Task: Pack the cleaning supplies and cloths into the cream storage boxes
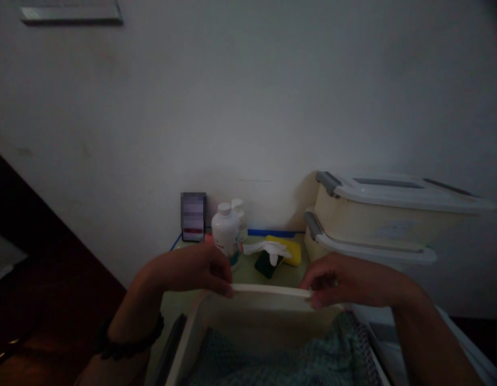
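A cream plastic storage bin [268, 300] stands in front of me without a lid on it. Folds of green patterned cloth [272, 370] lie inside. My left hand [210, 268] pinches the bin's far rim near its left corner, thumb on the inner side. At the right part of the same rim, my right hand [332, 279] grips with thumb and fingers. A dark bead bracelet [130, 340] circles my left wrist. Just beyond my left hand stands a white bottle [225, 233], partly hidden by that hand.
A second white bottle [239, 217], a phone [193, 217] propped against the wall, a white spray nozzle [272, 250], a dark green pad [265, 265] and a yellow sponge [293, 250] are on the green tabletop [248, 276]. Lidded storage boxes [377, 222] are stacked at right.
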The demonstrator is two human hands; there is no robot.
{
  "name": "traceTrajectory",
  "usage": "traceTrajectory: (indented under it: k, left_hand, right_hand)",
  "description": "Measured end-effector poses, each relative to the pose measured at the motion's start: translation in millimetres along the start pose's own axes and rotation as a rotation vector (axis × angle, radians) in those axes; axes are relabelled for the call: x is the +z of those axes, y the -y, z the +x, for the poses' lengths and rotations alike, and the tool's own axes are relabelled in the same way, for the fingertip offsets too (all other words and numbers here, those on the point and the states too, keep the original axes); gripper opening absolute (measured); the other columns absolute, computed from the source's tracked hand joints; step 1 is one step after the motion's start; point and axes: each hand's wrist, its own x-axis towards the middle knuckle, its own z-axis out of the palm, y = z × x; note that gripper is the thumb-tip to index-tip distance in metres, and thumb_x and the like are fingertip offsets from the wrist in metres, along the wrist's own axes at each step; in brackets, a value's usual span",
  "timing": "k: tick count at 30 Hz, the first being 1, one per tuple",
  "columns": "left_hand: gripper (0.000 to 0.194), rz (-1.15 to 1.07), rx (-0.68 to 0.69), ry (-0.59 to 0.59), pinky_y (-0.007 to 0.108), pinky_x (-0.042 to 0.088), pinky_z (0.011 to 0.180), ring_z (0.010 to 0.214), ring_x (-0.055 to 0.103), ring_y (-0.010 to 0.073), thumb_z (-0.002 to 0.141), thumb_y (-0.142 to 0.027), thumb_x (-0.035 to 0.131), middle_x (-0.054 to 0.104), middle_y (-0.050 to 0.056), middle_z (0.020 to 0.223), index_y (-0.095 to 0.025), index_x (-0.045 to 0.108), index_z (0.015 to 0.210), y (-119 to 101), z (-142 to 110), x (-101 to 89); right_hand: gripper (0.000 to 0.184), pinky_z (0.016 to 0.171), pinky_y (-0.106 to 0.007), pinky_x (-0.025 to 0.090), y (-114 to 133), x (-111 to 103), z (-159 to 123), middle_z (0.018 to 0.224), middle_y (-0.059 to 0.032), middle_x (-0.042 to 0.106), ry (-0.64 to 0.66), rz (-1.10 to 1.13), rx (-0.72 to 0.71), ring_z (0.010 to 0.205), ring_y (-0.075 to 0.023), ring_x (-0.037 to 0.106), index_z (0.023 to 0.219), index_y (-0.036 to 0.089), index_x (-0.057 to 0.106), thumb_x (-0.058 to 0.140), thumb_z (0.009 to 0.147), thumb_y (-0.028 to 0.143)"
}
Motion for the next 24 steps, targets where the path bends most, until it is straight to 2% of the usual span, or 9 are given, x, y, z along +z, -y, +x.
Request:
traceTrajectory:
  k: [24]
  left_hand:
    - [0.026,0.030,0.019,0.010,0.022,0.040,0.055,0.066,0.060,0.0142,0.073,-0.041,0.066,0.068,0.002,0.072,-0.016,0.070,0.078,0.7,2.0,-0.4]
  right_hand:
    - [0.033,0.057,-0.022,0.040,-1.6,0.1,2.5,0.071,-0.0016,0.061,0.003,0.018,0.016,0.065,-0.0128,0.055,0.094,0.017,0.071,0.065,0.077,0.044]
